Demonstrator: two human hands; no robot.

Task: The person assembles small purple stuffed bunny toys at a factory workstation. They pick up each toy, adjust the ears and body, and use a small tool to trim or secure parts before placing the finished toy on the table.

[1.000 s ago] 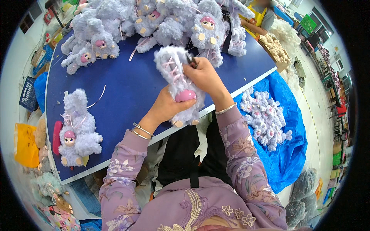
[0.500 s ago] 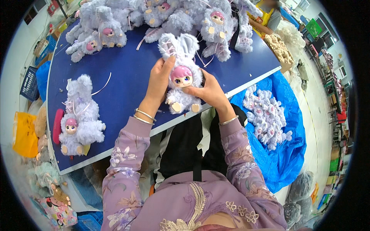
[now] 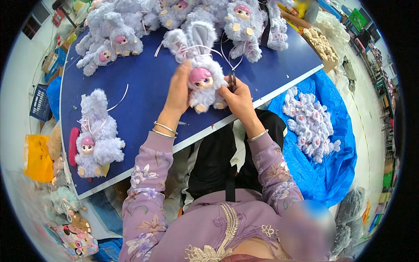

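Observation:
Over the blue table (image 3: 148, 109), near its front edge, I hold a pale lilac plush bunny doll (image 3: 205, 93) upright, its face towards me. It has long ears, a pink fringe and a pink ribbon (image 3: 200, 48) round the ears. My left hand (image 3: 178, 89) is closed on the doll's left-hand side in the picture. With my right hand (image 3: 240, 101) I grip dark thread snips (image 3: 231, 81), their blades pointing up; its thumb presses the doll's other side. Whether the blades are parted is hard to make out.
Several matching dolls (image 3: 124, 26) are heaped along the far side. Another doll (image 3: 98, 131) lies at left beside a pink case (image 3: 74, 146). Right of the table, a blue sack (image 3: 340, 174) holds several small dolls (image 3: 312, 126). Another person's arm (image 3: 294, 19) shows at the far right.
The doll has moved up and away from the table's front edge, its ears now spread. My right hand has shifted lower on its side, and the snips have come into clear sight.

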